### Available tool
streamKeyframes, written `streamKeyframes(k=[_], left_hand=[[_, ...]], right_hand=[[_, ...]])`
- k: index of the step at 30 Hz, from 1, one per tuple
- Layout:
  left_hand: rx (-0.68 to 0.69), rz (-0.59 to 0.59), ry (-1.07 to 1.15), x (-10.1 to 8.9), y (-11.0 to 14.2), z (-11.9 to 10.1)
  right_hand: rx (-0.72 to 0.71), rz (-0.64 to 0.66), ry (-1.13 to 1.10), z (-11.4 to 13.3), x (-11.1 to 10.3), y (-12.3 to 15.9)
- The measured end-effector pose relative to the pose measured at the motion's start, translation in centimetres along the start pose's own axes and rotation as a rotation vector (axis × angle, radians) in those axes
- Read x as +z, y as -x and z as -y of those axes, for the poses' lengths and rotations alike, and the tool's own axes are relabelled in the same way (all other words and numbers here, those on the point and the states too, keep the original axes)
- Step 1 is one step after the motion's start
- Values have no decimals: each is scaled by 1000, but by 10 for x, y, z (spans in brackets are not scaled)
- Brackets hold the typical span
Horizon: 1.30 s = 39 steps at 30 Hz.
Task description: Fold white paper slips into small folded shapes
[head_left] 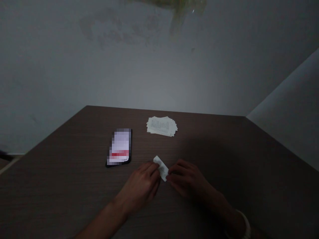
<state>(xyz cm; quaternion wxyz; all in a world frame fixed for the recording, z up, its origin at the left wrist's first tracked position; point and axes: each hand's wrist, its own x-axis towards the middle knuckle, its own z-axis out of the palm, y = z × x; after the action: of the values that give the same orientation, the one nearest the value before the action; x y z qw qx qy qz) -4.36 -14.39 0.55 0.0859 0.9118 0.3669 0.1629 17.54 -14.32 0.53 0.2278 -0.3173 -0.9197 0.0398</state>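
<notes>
One small paper slip (163, 170), likely light, soft, easily creased; best pinched at its edges, where left hand (146, 179) and right hand (188, 177) fingers grasp it.

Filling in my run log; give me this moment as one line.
left hand: on small paper | right hand: at its edge | phone: lit, left | paper stack: beyond hands | surface: brown table

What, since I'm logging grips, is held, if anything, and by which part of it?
The slip: left hand at its left edge, right hand at its near right end.
</notes>
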Motion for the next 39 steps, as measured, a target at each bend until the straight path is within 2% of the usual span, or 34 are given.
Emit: streamKeyframes(k=[8, 18, 25, 32, 39], left_hand=[[26, 15, 81, -11, 0, -4], [-5, 69, 161, -8, -1, -1], [29, 15, 181, -7, -3, 1], [89, 60, 101, -10, -2, 2], [87, 161, -81, -12, 3, -9]], right_hand=[[92, 24, -101, -1, 0, -2], [188, 73, -121, 0, -3, -1], [230, 64, -148, 3, -1, -4], [329, -8, -201, 5, 3, -8], [389, -22, -216, 4, 7, -9]])
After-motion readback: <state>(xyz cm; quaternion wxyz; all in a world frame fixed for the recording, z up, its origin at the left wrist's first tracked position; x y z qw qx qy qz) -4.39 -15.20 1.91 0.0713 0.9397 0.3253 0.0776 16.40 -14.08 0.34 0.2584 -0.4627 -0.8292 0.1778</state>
